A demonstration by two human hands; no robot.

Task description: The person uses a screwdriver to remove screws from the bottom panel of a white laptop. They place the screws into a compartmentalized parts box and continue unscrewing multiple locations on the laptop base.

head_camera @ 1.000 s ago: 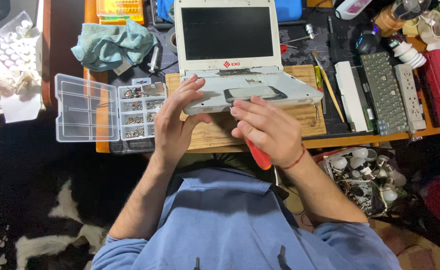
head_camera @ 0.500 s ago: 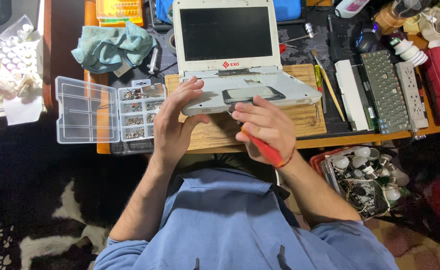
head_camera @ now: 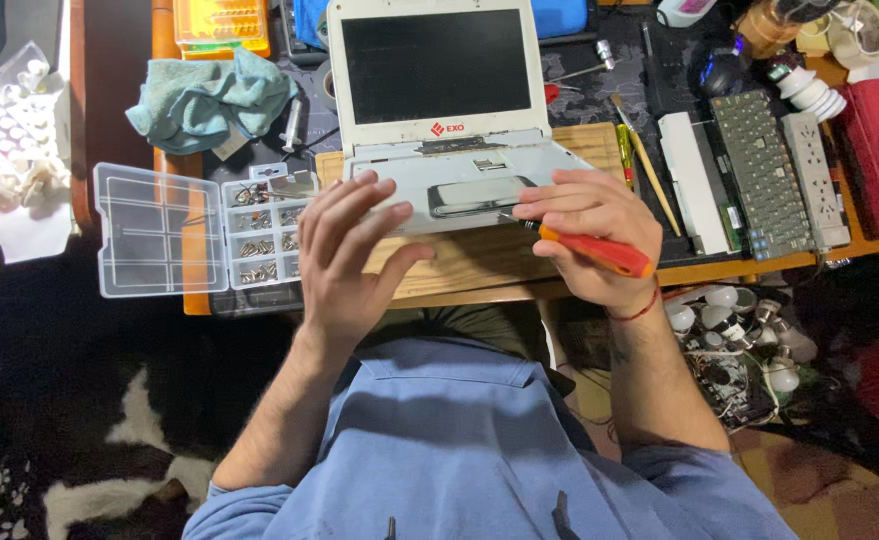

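Observation:
A small white laptop (head_camera: 429, 70) stands open on a wooden board (head_camera: 459, 265), its keyboard removed from the base. My right hand (head_camera: 584, 235) grips an orange-handled screwdriver (head_camera: 594, 250), its tip at the front right part of the laptop base near the touchpad (head_camera: 479, 195). My left hand (head_camera: 344, 255) hovers flat with fingers spread over the left front corner of the laptop base, holding nothing.
A clear compartment box (head_camera: 204, 235) with screws lies open at the left. A teal cloth (head_camera: 209, 95) sits behind it. A detached keyboard (head_camera: 759, 170), a power strip (head_camera: 814, 180) and a brush (head_camera: 644, 165) lie to the right. Light bulbs (head_camera: 739, 340) fill a bin below.
My right hand moved right and up, bringing the screwdriver tip to the laptop base. My left hand drew back slightly toward me.

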